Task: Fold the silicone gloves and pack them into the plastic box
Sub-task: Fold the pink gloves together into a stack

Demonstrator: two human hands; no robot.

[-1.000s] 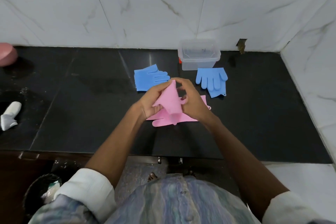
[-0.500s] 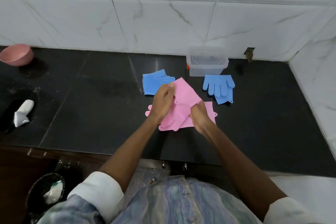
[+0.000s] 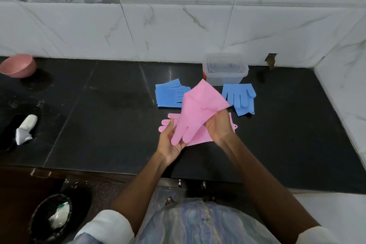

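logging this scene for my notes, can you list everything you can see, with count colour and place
held glove: 1, pink, lifted above the counter in both hands
flat pink glove: 1, pink, on the counter under the hands
blue gloves: 2, blue, flat, left and right before the box
plastic box: 1, clear, open, by the wall
counter: 1, black
bowl: 1, pink, far left
white object: 1, left edge, unclear
bin: 1, dark, on the floor
left hand: holds glove fingers
right hand: grips glove cuff
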